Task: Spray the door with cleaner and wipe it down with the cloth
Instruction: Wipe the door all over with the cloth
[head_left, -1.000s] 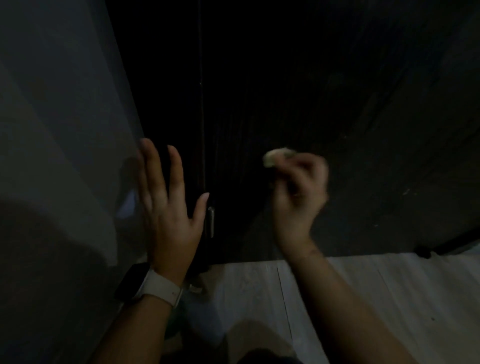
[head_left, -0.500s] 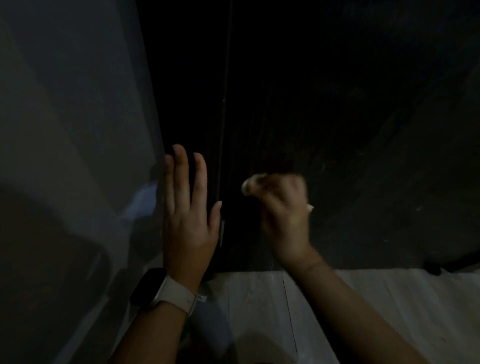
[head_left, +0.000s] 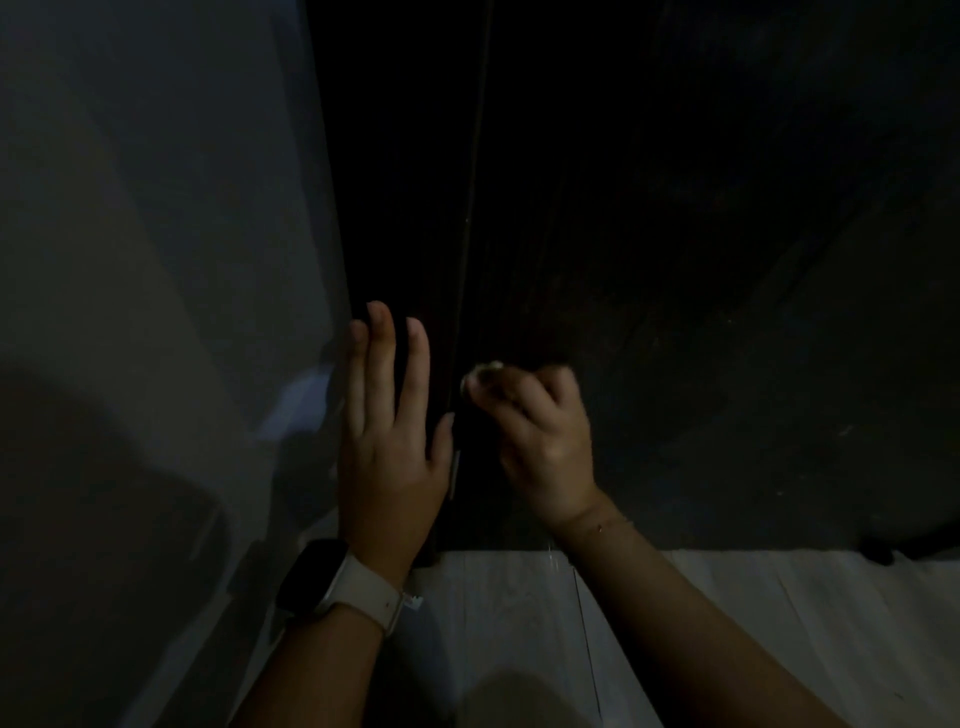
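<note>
Dim hallway, left hand (head_left: 387, 457) flat with fingers straight against the dark door (head_left: 675, 260) near its edge, right hand (head_left: 540, 436) curled around a pale cloth (head_left: 480, 370) low on the door, watch (head_left: 322, 582) on left wrist, pale floor (head_left: 727, 613) below.

Dark door (head_left: 701, 260) dead ahead of me — grey wall (head_left: 145, 260) hard against its left, open pale floor (head_left: 727, 613) below it.
</note>
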